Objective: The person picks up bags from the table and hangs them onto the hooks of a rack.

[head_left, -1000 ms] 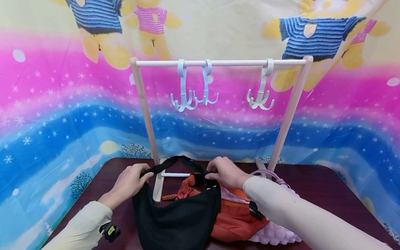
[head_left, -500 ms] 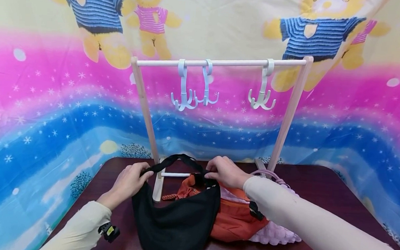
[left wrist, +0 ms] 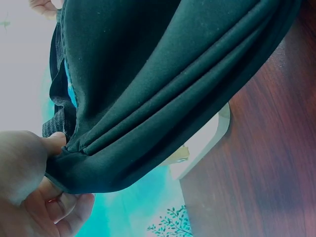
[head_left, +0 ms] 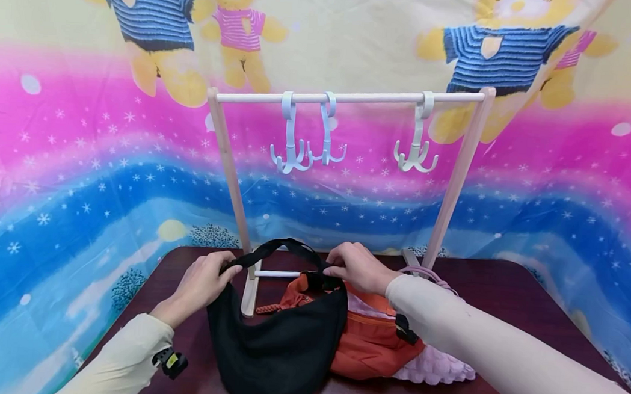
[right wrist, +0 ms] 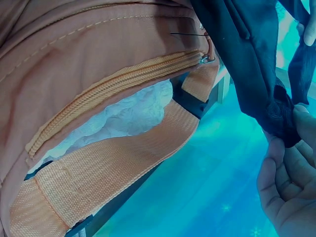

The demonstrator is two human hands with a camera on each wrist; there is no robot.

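A black shoulder bag hangs between my two hands, its strap arching up behind it. My left hand pinches the bag's left upper corner where the strap begins; in the left wrist view the thumb lies on the cloth with fingers beneath. My right hand pinches the other end of the strap, and the right wrist view shows the dark cloth between thumb and fingers. Behind the black bag, partly covered by it, lies an orange-red zippered bag with a webbing strap.
A lilac quilted bag lies under the orange-red one on the dark table. Beyond them stands a wooden rack, with two pale blue hooks and one whitish hook on its bar. A printed curtain surrounds the table.
Both hands have risen slightly with the black bag, and its strap arches a little higher. Their hold on it is the same.
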